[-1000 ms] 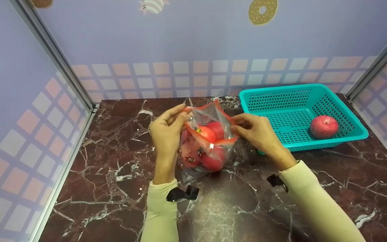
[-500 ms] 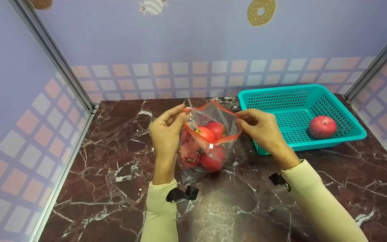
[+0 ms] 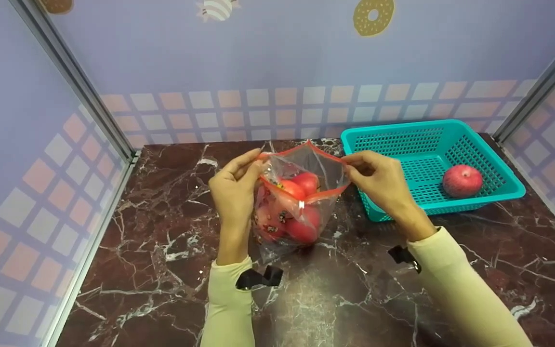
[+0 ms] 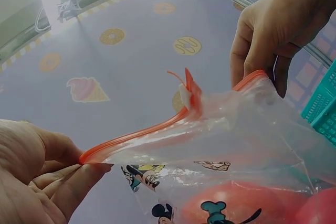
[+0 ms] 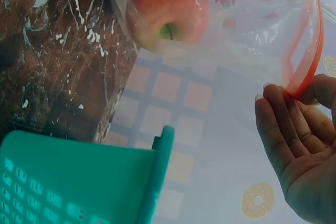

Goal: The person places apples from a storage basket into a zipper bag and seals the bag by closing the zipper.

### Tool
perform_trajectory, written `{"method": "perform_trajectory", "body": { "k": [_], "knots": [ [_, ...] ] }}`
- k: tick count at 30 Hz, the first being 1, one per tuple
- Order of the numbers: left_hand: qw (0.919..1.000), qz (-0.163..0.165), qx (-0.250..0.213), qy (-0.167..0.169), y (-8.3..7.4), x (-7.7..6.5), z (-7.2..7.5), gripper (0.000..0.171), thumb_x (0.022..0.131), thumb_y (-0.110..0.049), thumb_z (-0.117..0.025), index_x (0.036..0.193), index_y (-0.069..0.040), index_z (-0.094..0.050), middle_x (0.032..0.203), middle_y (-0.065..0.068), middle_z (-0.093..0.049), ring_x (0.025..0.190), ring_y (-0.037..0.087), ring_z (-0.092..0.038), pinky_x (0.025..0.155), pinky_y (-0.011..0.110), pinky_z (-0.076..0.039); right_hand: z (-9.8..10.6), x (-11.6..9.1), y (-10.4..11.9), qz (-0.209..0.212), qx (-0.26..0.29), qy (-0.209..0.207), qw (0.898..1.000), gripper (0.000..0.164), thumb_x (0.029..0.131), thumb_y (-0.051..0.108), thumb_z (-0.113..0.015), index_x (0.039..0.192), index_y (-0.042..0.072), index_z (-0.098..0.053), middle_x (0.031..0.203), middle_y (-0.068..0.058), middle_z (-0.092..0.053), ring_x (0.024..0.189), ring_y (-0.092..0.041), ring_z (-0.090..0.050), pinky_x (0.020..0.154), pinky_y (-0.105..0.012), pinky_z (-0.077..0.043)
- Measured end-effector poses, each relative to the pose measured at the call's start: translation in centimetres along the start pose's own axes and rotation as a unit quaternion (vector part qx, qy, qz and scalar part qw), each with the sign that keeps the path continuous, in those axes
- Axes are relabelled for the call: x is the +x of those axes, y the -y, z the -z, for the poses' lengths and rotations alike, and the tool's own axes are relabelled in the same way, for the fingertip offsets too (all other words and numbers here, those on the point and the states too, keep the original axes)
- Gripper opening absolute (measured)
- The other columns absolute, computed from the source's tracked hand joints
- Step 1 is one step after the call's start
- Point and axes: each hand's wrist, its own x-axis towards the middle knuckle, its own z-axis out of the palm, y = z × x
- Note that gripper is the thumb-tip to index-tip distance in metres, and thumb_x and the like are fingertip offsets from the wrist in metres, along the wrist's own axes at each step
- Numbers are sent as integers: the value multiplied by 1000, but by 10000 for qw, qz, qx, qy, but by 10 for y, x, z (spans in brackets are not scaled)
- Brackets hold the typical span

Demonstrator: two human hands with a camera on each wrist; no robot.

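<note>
A clear zip bag (image 3: pixel 323 205) with an orange-red rim and printed cartoon figures stands on the table, its mouth spread wide. Several red apples (image 3: pixel 304 226) are inside it; in the right wrist view one apple (image 5: pixel 168 17) shows its green stem hollow. My left hand (image 3: pixel 234 188) pinches the left end of the rim between thumb and fingers, as the left wrist view also shows. At the opposite end of the rim, my right hand (image 3: pixel 381 183) pinches the plastic. A white slider (image 4: pixel 185 97) with an orange tab sits along the rim.
To the right stands a teal plastic basket (image 3: pixel 417 168) with one red apple (image 3: pixel 462 181) in it. The dark marbled table (image 3: pixel 162 270) is bounded by patterned panels at the back and both sides.
My right hand has moved right and slightly up with its end of the rim, so the bag's mouth is wider. The left hand has shifted slightly left. The basket stays put.
</note>
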Motion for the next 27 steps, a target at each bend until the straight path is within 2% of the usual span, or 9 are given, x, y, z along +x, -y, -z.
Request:
{"method": "perform_trajectory", "body": {
  "k": [7, 13, 18, 27],
  "knots": [
    [9997, -133, 72, -211, 1, 3, 4, 17, 94, 13, -72, 111, 11, -77, 101, 21, -79, 86, 22, -80, 69, 30, -67, 9, 2, 0, 158, -163, -230, 9995, 16, 95, -3, -75, 110, 0, -81, 94, -5, -80, 76, -10, -70, 67, -13, -56],
    [9992, -254, -70, -307, -1, 4, 5, 16, 95, 13, -71, 110, 12, -76, 103, 23, -78, 90, 25, -80, 72, 32, -67, 14, 4, -2, 222, -234, -314, 9990, 15, 94, -2, -76, 109, 1, -81, 93, -4, -80, 76, -8, -70, 67, -13, -56],
    [9990, -295, -35, -334, -1, 3, 4, 15, 93, 14, -73, 108, 12, -77, 101, 23, -78, 85, 22, -79, 70, 30, -67, 17, 5, -5, 232, -293, -385, 9986, 14, 94, -2, -77, 108, -1, -81, 93, -5, -80, 76, -7, -70, 67, -12, -56],
    [9993, -294, 124, -196, -1, 3, 1, 16, 93, 13, -74, 109, 12, -77, 101, 23, -78, 82, 20, -79, 69, 30, -67, 17, 1, -9, 27, -91, -134, 9999, 14, 96, -1, -76, 109, 1, -81, 94, -5, -80, 75, -7, -71, 64, -13, -56]
  ]
}}
